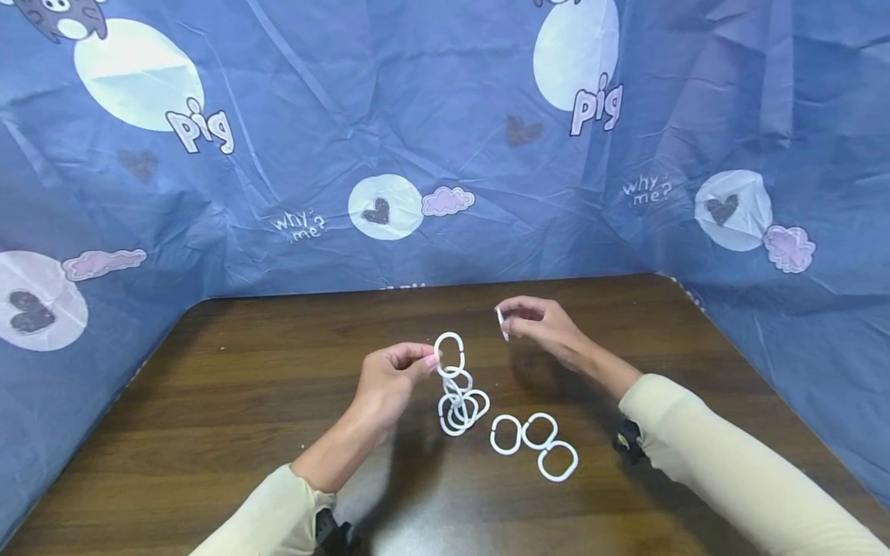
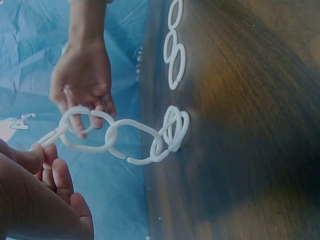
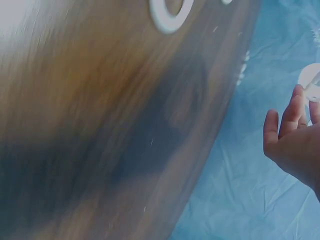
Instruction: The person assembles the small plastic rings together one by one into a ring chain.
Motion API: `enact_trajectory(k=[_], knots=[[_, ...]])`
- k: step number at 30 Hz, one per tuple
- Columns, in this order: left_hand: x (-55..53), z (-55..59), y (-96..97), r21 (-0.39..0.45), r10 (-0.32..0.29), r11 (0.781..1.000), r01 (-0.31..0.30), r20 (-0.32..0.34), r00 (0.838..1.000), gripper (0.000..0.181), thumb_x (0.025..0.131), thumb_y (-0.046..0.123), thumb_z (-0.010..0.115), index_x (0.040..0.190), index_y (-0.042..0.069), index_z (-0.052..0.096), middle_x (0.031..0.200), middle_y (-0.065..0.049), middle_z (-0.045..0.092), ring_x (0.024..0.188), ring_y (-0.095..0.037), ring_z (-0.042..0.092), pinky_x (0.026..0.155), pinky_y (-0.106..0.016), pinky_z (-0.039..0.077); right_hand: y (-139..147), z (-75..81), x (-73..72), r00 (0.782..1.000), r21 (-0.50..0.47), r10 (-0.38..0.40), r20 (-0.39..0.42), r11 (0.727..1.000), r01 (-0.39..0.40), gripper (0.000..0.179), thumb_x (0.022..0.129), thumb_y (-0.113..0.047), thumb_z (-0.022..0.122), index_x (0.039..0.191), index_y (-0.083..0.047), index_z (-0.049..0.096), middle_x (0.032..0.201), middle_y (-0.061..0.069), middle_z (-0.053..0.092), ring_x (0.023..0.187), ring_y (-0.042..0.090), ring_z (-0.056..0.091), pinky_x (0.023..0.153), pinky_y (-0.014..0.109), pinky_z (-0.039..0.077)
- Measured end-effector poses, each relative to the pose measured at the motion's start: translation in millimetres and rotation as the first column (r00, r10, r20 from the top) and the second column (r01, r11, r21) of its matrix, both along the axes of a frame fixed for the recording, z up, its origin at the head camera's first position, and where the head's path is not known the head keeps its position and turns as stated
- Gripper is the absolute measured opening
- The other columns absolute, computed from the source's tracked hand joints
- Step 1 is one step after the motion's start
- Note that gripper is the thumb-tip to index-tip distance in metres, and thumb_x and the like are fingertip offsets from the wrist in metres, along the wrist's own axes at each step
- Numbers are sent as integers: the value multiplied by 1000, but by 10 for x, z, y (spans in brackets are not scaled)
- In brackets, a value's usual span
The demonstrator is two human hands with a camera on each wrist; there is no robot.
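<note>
My left hand (image 1: 389,382) pinches the top ring of a chain of white plastic rings (image 1: 450,355) between thumb and fingers. From there the linked rings hang down, and the lowest ones bunch together at the table. In the left wrist view the chain (image 2: 132,122) stretches away from the fingertips, and small gaps show in some rings. Farther right and higher up, my right hand (image 1: 545,328) pinches a single white ring (image 1: 502,324), seen edge-on in the head view. The two hands are apart, and that ring does not touch the chain.
Three loose white rings (image 1: 558,462) lie side by side on the brown wooden table (image 1: 229,432), right of the chain. Blue printed cloth (image 1: 431,131) stands as a wall behind the table and along both sides.
</note>
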State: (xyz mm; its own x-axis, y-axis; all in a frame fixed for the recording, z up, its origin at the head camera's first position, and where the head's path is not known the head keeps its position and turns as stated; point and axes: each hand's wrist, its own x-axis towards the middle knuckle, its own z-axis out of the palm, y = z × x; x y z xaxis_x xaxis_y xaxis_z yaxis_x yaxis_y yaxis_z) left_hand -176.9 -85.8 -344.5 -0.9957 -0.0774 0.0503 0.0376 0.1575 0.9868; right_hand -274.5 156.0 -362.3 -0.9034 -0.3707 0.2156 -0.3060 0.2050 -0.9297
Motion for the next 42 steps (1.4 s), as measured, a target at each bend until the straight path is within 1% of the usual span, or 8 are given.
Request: enact_trajectory(k=[3,6,11,14,17,29,37,42], knots=[[-2,3,11,2,-3,1000,3,-2,1000,14,87,8,70,95,-3,71,81,-7,69,78,-15,61,77,-31,45,-73,37,72,996,-153,58,66,987,-47,37,86,-7,59,118,11,57,88,7,67,81,17,63,75,30,50],[-4,6,21,6,-3,1000,3,-3,1000,13,87,8,69,95,-3,71,81,-7,68,77,-15,60,79,-34,46,-157,73,142,984,-281,125,123,956,-87,42,87,-5,54,122,16,51,89,7,67,79,13,62,74,27,48],[2,7,40,16,-4,1000,4,-3,1000,11,87,8,69,94,-2,71,80,-6,68,76,-13,60,79,-34,46,-275,122,258,958,-401,209,198,909,-116,45,88,-7,49,126,17,46,86,4,66,74,12,59,76,27,46],[7,3,50,25,-6,1000,6,-3,1000,12,88,8,69,94,-2,71,79,-3,68,75,-11,60,77,-31,45,-330,143,316,943,-428,239,232,896,-121,45,88,-10,50,126,14,47,87,3,65,74,12,59,77,28,45],[8,-1,57,40,-4,999,5,-2,1000,12,87,7,68,95,-2,71,79,-3,68,75,-12,60,75,-28,45,-370,145,349,936,-443,252,247,888,-122,44,88,-10,50,126,13,48,88,4,64,74,13,58,78,28,44],[-3,-5,68,68,9,998,-9,-1,1000,15,87,5,68,98,-7,69,81,-5,67,74,-9,60,81,-34,47,-466,142,444,930,-461,252,268,881,-106,44,88,-11,49,124,14,47,86,3,62,71,12,56,75,27,44],[1,-18,58,83,5,997,-5,-6,1000,14,87,4,67,98,-6,69,80,-3,68,76,-12,61,80,-32,47,-514,115,458,923,-509,241,300,859,-59,26,90,-12,43,108,1,57,81,1,64,69,11,57,71,25,45],[-5,-19,56,85,3,996,-2,-4,1000,14,88,4,67,98,-6,69,79,-3,69,76,-12,62,82,-34,47,-532,114,465,925,-511,227,304,858,-42,24,91,-12,42,106,-1,57,80,1,64,69,11,57,70,25,45]])
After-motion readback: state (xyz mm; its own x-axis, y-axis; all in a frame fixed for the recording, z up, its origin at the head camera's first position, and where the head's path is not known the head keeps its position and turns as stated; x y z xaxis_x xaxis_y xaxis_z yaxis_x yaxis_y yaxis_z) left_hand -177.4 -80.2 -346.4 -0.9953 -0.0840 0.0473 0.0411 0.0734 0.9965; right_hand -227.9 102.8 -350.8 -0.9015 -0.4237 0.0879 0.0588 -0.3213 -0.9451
